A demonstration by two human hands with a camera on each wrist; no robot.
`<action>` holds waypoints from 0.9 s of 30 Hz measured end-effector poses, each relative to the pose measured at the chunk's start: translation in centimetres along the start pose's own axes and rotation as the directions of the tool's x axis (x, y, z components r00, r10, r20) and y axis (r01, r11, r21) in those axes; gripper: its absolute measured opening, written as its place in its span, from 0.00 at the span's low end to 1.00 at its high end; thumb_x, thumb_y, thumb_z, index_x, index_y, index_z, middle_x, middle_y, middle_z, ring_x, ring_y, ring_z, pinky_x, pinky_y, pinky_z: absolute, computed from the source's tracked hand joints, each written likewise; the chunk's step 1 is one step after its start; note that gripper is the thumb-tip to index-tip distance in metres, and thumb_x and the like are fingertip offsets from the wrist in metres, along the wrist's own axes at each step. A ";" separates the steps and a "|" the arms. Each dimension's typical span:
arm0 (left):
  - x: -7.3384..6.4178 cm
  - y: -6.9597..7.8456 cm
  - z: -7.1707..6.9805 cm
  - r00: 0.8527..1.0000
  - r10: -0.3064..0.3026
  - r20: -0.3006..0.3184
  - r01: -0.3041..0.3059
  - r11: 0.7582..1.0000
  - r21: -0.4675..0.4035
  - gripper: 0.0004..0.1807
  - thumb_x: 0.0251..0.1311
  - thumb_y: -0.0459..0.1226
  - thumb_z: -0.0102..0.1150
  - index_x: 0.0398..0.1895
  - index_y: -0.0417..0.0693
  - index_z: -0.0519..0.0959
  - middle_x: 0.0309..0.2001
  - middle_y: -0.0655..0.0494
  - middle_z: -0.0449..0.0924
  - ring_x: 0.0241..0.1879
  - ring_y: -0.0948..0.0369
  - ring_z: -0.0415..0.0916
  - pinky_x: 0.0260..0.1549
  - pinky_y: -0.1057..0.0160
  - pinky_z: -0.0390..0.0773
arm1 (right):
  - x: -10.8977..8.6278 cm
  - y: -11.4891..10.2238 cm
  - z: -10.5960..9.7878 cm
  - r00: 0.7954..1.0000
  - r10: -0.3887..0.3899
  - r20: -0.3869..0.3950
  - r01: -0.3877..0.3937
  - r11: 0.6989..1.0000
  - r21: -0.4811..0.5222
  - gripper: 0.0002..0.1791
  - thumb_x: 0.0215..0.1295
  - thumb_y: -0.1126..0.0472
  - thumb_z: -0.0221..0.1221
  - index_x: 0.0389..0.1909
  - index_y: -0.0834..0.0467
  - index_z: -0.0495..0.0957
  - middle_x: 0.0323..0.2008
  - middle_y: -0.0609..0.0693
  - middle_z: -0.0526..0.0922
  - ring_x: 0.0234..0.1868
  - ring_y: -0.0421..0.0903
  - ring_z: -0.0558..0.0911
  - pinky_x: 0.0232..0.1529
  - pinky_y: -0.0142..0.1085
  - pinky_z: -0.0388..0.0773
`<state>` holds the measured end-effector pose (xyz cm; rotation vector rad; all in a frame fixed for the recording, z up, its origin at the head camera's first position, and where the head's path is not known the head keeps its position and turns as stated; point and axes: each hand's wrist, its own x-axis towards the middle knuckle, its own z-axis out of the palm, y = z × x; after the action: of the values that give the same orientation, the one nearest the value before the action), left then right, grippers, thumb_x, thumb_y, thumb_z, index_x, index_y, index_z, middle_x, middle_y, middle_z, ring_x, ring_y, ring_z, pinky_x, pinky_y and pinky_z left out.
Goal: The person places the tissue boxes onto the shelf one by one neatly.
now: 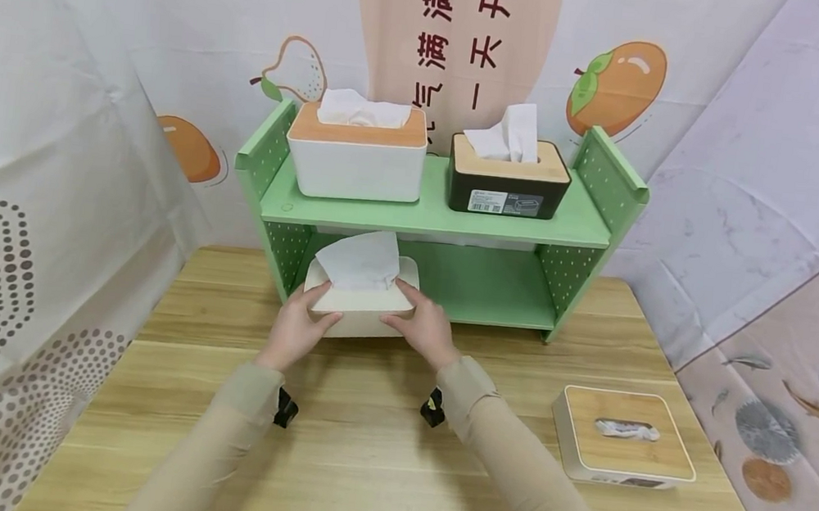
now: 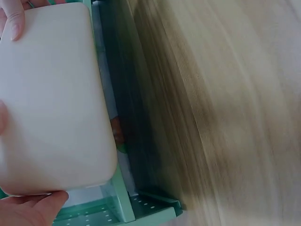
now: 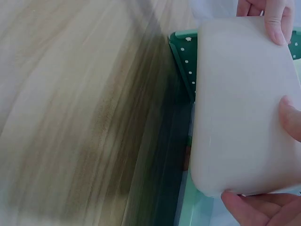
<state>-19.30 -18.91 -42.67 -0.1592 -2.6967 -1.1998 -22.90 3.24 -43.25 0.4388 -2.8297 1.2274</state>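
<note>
A cream tissue box (image 1: 362, 323) with a white tissue (image 1: 363, 259) standing up from its top is held between both hands at the front of the green shelf's lower level, on the left side. My left hand (image 1: 296, 327) grips its left end, thumb on the front face. On the other end, my right hand (image 1: 426, 327) holds it the same way. Both wrist views show a smooth, plain face of the box (image 2: 51, 99), with fingers at each end. It overlaps the lower board (image 1: 477, 282) in the head view.
On the upper board stand a white tissue box with wooden lid (image 1: 359, 168) and a black one with wooden lid (image 1: 508, 184). A low wooden-topped tissue box (image 1: 624, 441) lies on the table (image 1: 349, 496) at right. Perforated green side panels (image 1: 571, 283) flank the shelf.
</note>
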 end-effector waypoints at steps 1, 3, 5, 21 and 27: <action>0.2 0.0 0.0 1.000 0.001 0.000 -0.001 1.000 -0.007 0.33 0.59 0.39 0.63 0.65 0.36 0.66 0.66 0.35 0.64 0.67 0.38 0.56 0.64 0.42 0.60 | 0.2 0.0 0.0 1.000 0.005 0.002 -0.005 1.000 -0.008 0.40 0.54 0.48 0.67 0.68 0.48 0.64 0.59 0.53 0.77 0.24 0.42 0.75 0.48 0.45 0.77; 0.6 -0.2 0.0 1.000 0.012 -0.005 -0.012 1.000 -0.012 0.32 0.58 0.38 0.64 0.65 0.36 0.67 0.65 0.34 0.64 0.67 0.39 0.58 0.64 0.43 0.60 | 0.5 -0.1 -0.1 1.000 0.010 0.005 -0.010 1.000 -0.029 0.40 0.54 0.48 0.67 0.69 0.47 0.64 0.52 0.54 0.82 0.24 0.43 0.75 0.42 0.42 0.78; 0.9 -0.4 0.0 1.000 0.011 -0.011 -0.012 1.000 -0.016 0.32 0.58 0.38 0.64 0.65 0.36 0.67 0.65 0.33 0.63 0.66 0.39 0.58 0.64 0.43 0.60 | 0.7 -0.1 -0.1 1.000 0.012 0.012 -0.011 0.999 -0.047 0.40 0.54 0.46 0.67 0.69 0.46 0.63 0.39 0.55 0.85 0.19 0.42 0.72 0.35 0.39 0.76; 2.6 -1.2 -0.2 1.000 -0.026 0.000 0.026 0.999 0.026 0.33 0.59 0.38 0.62 0.66 0.36 0.65 0.65 0.33 0.63 0.67 0.38 0.56 0.65 0.43 0.59 | 2.0 -0.5 0.2 1.000 0.000 0.022 0.002 0.995 -0.100 0.40 0.57 0.44 0.64 0.70 0.47 0.62 0.43 0.57 0.85 0.27 0.45 0.80 0.40 0.42 0.78; 2.8 -1.3 0.0 0.999 -0.037 0.004 0.036 0.998 0.056 0.32 0.61 0.39 0.61 0.66 0.36 0.64 0.65 0.33 0.63 0.66 0.37 0.56 0.64 0.42 0.60 | 2.2 -0.5 0.2 1.000 -0.015 0.022 0.019 0.988 -0.150 0.40 0.57 0.44 0.63 0.70 0.48 0.62 0.52 0.57 0.81 0.35 0.52 0.83 0.43 0.45 0.79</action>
<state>-22.23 -19.73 -43.00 -0.1059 -2.7457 -1.1339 -24.84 2.22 -42.78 0.4701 -2.9024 1.0028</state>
